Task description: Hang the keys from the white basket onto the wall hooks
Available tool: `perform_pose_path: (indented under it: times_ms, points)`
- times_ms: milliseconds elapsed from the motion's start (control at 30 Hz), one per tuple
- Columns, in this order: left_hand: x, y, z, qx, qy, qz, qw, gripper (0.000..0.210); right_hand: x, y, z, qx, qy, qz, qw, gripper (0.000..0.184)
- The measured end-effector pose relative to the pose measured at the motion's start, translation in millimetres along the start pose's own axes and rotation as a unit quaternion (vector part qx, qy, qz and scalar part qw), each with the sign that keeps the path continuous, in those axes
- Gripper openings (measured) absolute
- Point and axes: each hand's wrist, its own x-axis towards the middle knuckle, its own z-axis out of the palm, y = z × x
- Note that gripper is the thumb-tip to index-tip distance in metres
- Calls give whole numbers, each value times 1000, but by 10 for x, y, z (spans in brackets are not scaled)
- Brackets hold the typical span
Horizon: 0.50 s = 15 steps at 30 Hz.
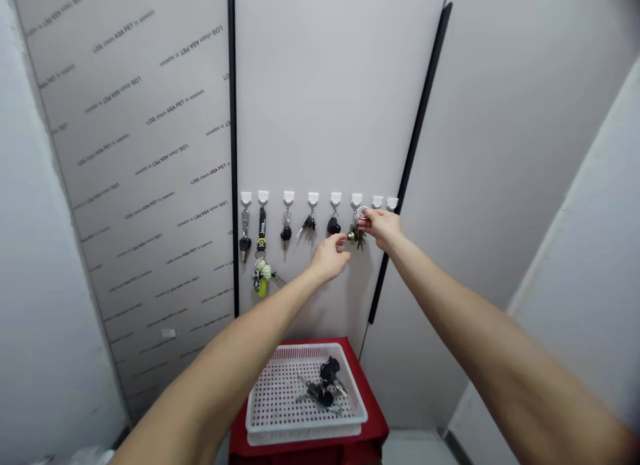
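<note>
Beneath the third white hook from the right, my right hand (381, 227) pinches the metal ring (363, 213) of a bunch of keys (360, 237). The bunch hangs just under that hook (357, 199); whether the ring is on it cannot be made out. A small brass-coloured piece (351, 237) shows on the bunch's left side. My left hand (330, 257) is beside this piece, fingers partly bent and apart, fingertips close to or touching it. Just above the left hand hangs a black-headed key set (334, 225).
More keys hang leftward along the white panel: a bunch (309, 225), a black-headed key (286, 233), a black strap (262, 228) with charms (261, 278), and another key (245, 243). Below, a white basket (305, 428) holding several keys (325, 388) stands on a red-covered stand (373, 411).
</note>
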Motion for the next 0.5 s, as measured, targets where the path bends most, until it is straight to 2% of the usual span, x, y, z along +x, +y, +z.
perform_pose_path:
  times_ms: [167, 367, 433, 500]
  points:
    - [-52, -178, -11, 30, -11, -28, 999, 38, 196, 77, 42, -66, 7, 16, 998, 10]
    - [-159, -377, -64, 50, -22, -53, 997, 36, 285, 198, 89, -117, 20, 29, 992, 9]
    - [-242, -449, -87, 54, -32, -56, 996, 35, 291, 237, 57, -144, 21, 11, 989, 7]
    - [-360, -563, -100, 57, -41, -66, 995, 35, 267, 297, -13, -181, 5, -55, 982, 10]
